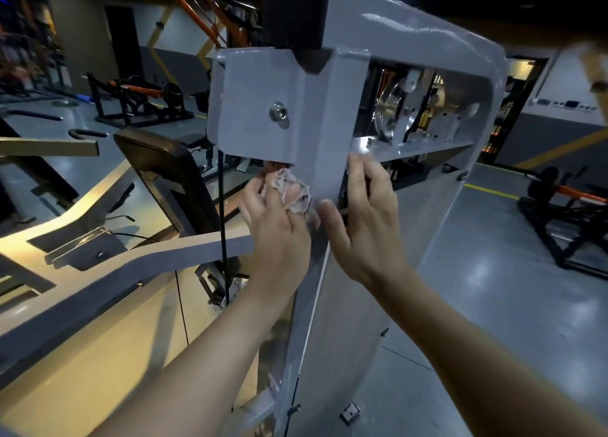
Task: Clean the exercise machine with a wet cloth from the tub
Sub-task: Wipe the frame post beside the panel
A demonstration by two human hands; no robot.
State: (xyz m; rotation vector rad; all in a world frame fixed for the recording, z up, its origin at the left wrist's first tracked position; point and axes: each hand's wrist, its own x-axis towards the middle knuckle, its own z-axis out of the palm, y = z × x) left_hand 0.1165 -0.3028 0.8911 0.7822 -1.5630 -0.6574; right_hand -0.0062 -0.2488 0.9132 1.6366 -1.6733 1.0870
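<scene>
The grey exercise machine (329, 114) fills the middle of the head view, its upright column running down between my arms. My left hand (276, 229) holds a crumpled pale cloth (292, 190) with reddish marks and presses it against the column's left face, just under a grey bracket plate with a bolt (279, 111). My right hand (365, 219) grips the column's right edge, fingers wrapped round it and thumb on the front face. The tub is not in view.
A black cable (223, 213) hangs just left of my left hand. A grey machine arm (138, 268) and a dark seat pad (158, 166) lie to the left. Pulleys (391, 111) sit inside the frame opening. Other gym machines (138, 101) stand on the grey floor behind and at right.
</scene>
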